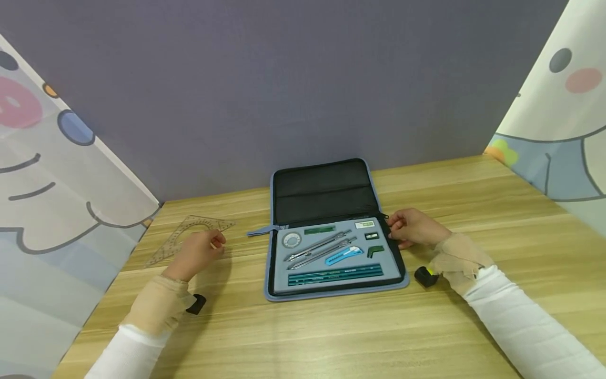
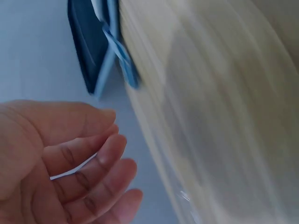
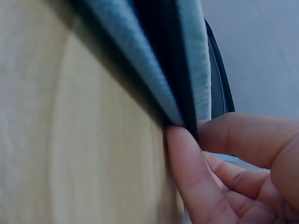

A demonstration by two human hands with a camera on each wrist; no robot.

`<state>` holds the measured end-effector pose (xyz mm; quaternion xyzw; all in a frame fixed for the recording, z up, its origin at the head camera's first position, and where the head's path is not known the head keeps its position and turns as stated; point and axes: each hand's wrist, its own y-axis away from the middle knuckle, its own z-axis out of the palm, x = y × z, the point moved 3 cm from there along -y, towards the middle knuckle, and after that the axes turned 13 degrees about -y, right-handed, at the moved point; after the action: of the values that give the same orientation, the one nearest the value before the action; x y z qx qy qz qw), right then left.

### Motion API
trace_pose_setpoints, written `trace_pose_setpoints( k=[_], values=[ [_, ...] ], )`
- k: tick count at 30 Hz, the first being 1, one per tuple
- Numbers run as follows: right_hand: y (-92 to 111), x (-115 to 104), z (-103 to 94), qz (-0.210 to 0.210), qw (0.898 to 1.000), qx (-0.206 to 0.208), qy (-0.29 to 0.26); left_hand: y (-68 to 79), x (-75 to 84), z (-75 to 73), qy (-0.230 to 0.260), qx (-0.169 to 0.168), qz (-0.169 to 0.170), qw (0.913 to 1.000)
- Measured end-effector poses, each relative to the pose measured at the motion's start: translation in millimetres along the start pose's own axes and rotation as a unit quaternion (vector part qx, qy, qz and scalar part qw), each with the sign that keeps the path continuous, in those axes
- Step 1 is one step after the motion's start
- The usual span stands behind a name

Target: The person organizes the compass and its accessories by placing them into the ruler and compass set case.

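A blue zip case (image 1: pixel 336 297) lies unfolded on the table, its black lid (image 1: pixel 324 192) tipped back. In its grey tray are two compasses (image 1: pixel 318 250), a light-blue utility knife (image 1: pixel 344 255), green pencils (image 1: pixel 335 275), an eraser (image 1: pixel 364 225), a sharpener (image 1: pixel 372 236) and a round white piece (image 1: pixel 291 240). My right hand (image 1: pixel 416 227) pinches the case's right edge (image 3: pixel 180 60) between thumb and fingers, near the zip. Left of the case, my left hand (image 1: pixel 199 253) hovers with fingers loosely bent and nothing in them; a clear set square (image 1: pixel 177 237) lies just behind it.
A fabric tab (image 1: pixel 260 231) sticks out from the case's left side. Behind the wooden table (image 1: pixel 331 337) stands a grey panel (image 1: pixel 293 95). Cartoon-print curtains (image 1: pixel 42 210) hang at both sides. Each wrist carries a small black camera (image 1: pixel 426 276).
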<state>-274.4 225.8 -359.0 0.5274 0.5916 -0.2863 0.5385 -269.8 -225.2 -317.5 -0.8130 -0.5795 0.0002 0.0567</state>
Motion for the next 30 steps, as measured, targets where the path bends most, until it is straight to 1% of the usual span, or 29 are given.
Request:
trace_pose_setpoints(
  k=[3, 7, 10, 12, 17, 22, 24, 30],
  values=[
    [0, 0, 0.3, 0.002, 1.000, 0.000, -0.002, 1.2, -17.0, 4.8, 0.002, -0.002, -0.029, 0.9996],
    [0, 1, 1.0, 0.005, 1.000, 0.000, -0.004, 2.8, -32.9, 9.8, 0.007, 0.004, -0.042, 0.9991],
    [1, 0, 1.4, 0.004, 1.000, -0.002, -0.002, 3.2, -42.6, 11.4, 0.011, -0.004, -0.056, 0.9983],
    [1, 0, 1.3, 0.002, 1.000, -0.002, -0.002, 2.7, -48.1, 10.8, 0.004, -0.012, -0.067, 0.9977],
    [1, 0, 1.0, -0.001, 1.000, -0.002, -0.002, 0.9, -56.7, 9.1, -0.018, -0.021, -0.080, 0.9964],
    [1, 1, 1.4, 0.001, 1.000, -0.002, -0.007, -1.9, -64.0, 8.5, -0.014, -0.048, -0.099, 0.9938],
    [1, 1, 1.3, 0.001, 1.000, -0.002, -0.006, -3.5, -66.7, 7.9, -0.009, -0.054, -0.103, 0.9932],
    [1, 1, 0.8, -0.002, 1.000, -0.003, -0.004, -7.5, -72.9, 9.3, -0.006, -0.054, -0.105, 0.9930]
  ],
)
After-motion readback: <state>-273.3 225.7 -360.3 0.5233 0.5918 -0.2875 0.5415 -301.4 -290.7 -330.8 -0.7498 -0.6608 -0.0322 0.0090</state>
